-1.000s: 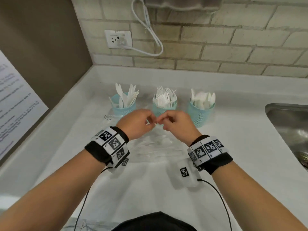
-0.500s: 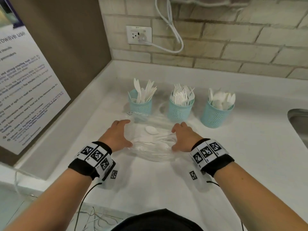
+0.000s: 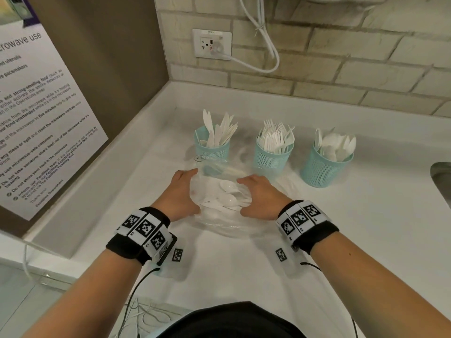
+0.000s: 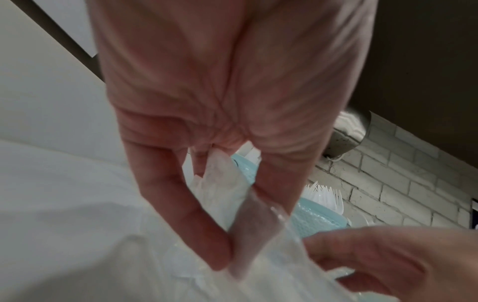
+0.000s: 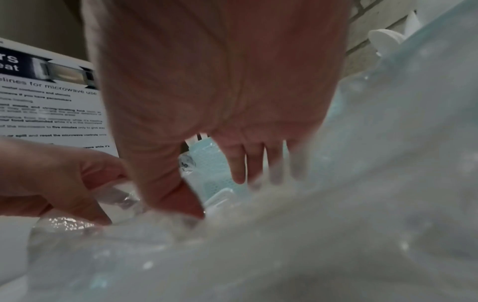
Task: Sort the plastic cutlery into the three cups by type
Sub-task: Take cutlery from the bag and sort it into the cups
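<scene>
A clear plastic bag [image 3: 219, 224] with several white spoons [image 3: 229, 198] inside lies on the white counter, in front of three teal mesh cups. The left cup [image 3: 212, 149] holds knives, the middle cup [image 3: 272, 159] forks, the right cup [image 3: 322, 170] spoons. My left hand [image 3: 195, 191] grips the bag's left side; in the left wrist view its thumb and finger pinch the film [image 4: 230, 261]. My right hand [image 3: 244, 196] holds the bag's right side, its fingers partly behind the plastic in the right wrist view [image 5: 217, 196]. The bag's mouth faces the cups.
A steel sink [image 3: 441, 184] cuts into the counter at the far right. A microwave notice [image 3: 44, 118] hangs on the brown left wall above a raised ledge [image 3: 97, 181]. An outlet [image 3: 211, 44] with a white cable sits on the brick backsplash.
My hands were together over the bag a second ago, then came down and apart onto its two sides. The camera has shifted closer and to the left.
</scene>
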Tool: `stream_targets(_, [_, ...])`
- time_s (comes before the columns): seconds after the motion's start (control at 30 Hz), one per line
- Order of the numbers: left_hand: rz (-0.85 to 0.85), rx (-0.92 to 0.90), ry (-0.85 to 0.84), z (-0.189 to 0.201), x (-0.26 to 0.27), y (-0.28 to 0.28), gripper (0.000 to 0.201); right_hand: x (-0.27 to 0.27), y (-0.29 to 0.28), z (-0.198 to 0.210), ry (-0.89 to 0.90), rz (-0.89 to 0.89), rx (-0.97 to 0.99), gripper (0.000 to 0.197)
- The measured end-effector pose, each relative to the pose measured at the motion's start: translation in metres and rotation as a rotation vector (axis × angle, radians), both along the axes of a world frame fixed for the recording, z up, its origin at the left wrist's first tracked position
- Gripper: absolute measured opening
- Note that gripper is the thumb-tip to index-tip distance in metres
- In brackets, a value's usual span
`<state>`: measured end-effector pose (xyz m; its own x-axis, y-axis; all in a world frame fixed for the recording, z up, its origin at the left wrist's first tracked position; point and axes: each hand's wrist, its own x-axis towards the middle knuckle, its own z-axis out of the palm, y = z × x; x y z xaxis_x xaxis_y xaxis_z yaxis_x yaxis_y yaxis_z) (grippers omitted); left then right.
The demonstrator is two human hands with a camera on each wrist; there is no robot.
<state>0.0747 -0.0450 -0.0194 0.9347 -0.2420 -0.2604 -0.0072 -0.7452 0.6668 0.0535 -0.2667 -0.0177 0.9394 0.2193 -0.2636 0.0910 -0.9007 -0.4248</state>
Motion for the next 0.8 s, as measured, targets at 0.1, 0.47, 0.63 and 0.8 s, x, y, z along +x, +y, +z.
stream_targets(0.1, [-0.010, -0.024, 0.026, 0.002, -0.001, -0.001, 0.109, -0.003, 0.001, -0.001, 0.133, 0.085, -0.166, 0.112])
stream_targets(0.47, [-0.006, -0.045, 0.087, 0.002, -0.004, -0.001, 0.116, -0.006, 0.011, -0.011, 0.048, 0.048, -0.132, 0.076])
stream_targets(0.63, [0.007, -0.076, 0.104, 0.002, -0.006, -0.002, 0.116, -0.010, 0.014, -0.009, 0.153, 0.113, -0.178, 0.096])
stream_targets(0.8, [-0.004, -0.082, 0.097, 0.004, -0.006, -0.003, 0.115, -0.009, 0.021, -0.010, 0.157, 0.092, -0.111, 0.086])
